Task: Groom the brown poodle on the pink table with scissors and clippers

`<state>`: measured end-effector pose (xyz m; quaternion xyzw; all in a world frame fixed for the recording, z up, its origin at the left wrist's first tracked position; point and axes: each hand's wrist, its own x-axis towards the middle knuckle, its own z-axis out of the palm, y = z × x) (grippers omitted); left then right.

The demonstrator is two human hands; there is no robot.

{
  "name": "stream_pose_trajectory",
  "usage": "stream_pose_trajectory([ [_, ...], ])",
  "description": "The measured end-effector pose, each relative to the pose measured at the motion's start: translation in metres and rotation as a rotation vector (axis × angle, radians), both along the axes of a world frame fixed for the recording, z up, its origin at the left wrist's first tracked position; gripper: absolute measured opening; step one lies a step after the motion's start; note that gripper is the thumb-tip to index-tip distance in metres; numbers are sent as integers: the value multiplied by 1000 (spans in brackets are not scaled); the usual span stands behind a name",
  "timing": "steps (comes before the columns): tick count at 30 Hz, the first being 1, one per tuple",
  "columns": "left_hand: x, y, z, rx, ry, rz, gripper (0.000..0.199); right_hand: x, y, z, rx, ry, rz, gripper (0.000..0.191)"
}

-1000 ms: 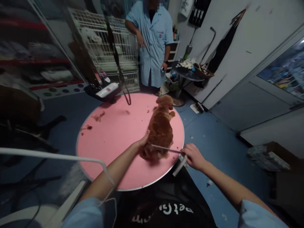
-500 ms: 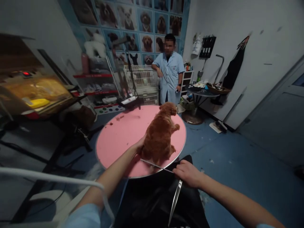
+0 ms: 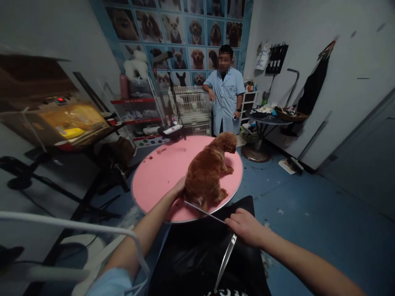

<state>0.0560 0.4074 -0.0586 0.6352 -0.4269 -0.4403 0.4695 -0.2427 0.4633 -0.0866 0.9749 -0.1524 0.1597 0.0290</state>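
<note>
A curly brown dog (image 3: 203, 172) sits on the round pink table (image 3: 157, 172), facing away to the right. My left hand (image 3: 179, 188) touches the dog's left flank, its fingertips hidden behind the fur. My right hand (image 3: 243, 225) is closed at the table's near edge, on a thin metal comb (image 3: 205, 212) that points left to the dog's rear. Silver scissors (image 3: 226, 259) hang down from the same hand over the black apron (image 3: 191, 263).
A person in a light blue coat (image 3: 226, 96) stands behind the table. A dark side table (image 3: 268, 118) holds supplies at right. A white curved tube (image 3: 92, 226) crosses the lower left. Further left is a lit box (image 3: 68, 119).
The view has shifted slightly to the left. The dog's head has turned more to the right and its body leans that way. Both hands keep nearly the same hold.
</note>
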Motion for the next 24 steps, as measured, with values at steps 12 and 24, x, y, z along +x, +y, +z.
stream_pose_trajectory([
  [12,-32,64,-16,149,548,-46,20,-15,-11,0,-37,-47,35,17],
  [24,-32,41,7,207,926,-82,21,-13,-54,14,36,-63,14,11],
])
